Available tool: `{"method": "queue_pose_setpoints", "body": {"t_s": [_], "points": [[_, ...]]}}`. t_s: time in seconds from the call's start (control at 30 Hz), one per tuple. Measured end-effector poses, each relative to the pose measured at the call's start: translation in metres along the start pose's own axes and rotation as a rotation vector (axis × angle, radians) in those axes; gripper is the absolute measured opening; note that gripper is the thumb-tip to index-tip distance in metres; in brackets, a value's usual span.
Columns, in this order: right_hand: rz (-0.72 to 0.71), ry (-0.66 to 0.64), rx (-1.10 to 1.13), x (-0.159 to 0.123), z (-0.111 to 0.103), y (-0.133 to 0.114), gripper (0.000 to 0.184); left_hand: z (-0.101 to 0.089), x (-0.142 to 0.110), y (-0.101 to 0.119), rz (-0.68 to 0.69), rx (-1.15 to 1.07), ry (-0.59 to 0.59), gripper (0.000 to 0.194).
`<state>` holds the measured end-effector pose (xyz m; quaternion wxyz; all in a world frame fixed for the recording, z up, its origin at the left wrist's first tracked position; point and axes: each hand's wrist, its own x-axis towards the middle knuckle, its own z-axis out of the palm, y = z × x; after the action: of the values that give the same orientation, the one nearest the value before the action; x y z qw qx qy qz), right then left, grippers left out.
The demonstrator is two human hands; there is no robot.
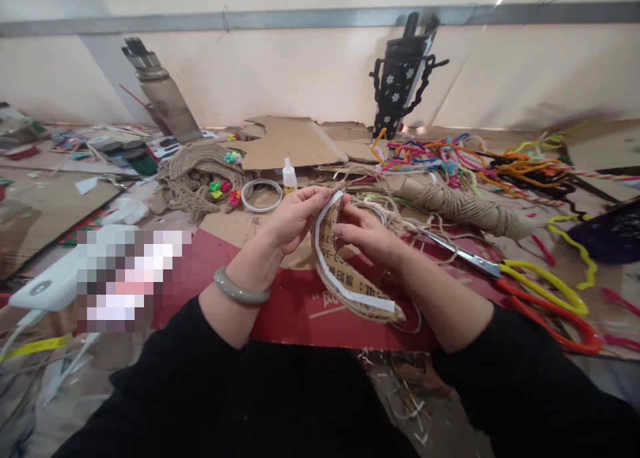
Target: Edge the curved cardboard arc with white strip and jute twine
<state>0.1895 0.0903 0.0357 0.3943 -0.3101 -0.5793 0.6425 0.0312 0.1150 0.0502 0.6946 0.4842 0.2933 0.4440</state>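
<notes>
A curved, crescent-like piece of printed cardboard [350, 278] is held up between my two hands, with a white strip along its outer curve and twine along the edge. My left hand [300, 219] pinches its upper end from the left. My right hand [369, 235] closes on the upper right side, thumb over the printed face. Its lower tip hangs free above a red cardboard sheet [285, 311]. Loose twine trails behind the hands toward a roll of twine [465, 208]. Just beyond my left hand stands a small white glue bottle [289, 177].
Large scissors [480, 265] with yellow and orange handles lie right. Colourful pipe cleaners [450, 161] tangle behind. A black flowered tumbler [397, 88] and a grey bottle [167, 101] stand at the back. Twine-wrapped shapes [200, 171], a tape ring [261, 196] and a white power bank [65, 271] are left.
</notes>
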Motion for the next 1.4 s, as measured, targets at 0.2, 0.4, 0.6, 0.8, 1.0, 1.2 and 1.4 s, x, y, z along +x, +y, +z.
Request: {"method": "queue_pose_setpoints", "body": {"t_s": [0.2, 0.4, 0.6, 0.8, 1.0, 1.2, 1.4], "points": [[0.009, 0.009, 0.003, -0.001, 0.001, -0.003, 0.036, 0.001, 0.003, -0.003, 0.138, 0.037, 0.059, 0.034], [0.014, 0.166, -0.119, 0.001, 0.000, -0.008, 0.038, 0.002, 0.005, -0.004, 0.476, 0.214, 0.255, 0.024], [-0.037, 0.201, -0.284, 0.005, -0.002, -0.004, 0.042, 0.000, 0.004, -0.007, 0.488, 0.291, 0.230, 0.021], [-0.100, 0.221, -0.420, 0.005, -0.008, 0.001, 0.042, 0.001, 0.004, -0.006, 0.470, 0.279, 0.228, 0.024], [-0.119, 0.293, -0.614, 0.003, -0.009, 0.003, 0.038, 0.000, 0.005, -0.004, 0.461, 0.242, 0.246, 0.024], [-0.110, 0.331, -0.688, 0.003, -0.008, 0.003, 0.040, -0.001, 0.005, -0.004, 0.419, 0.216, 0.250, 0.023], [-0.111, 0.347, -0.710, 0.002, -0.006, 0.002, 0.038, 0.001, 0.005, -0.002, 0.405, 0.220, 0.249, 0.026]]}}
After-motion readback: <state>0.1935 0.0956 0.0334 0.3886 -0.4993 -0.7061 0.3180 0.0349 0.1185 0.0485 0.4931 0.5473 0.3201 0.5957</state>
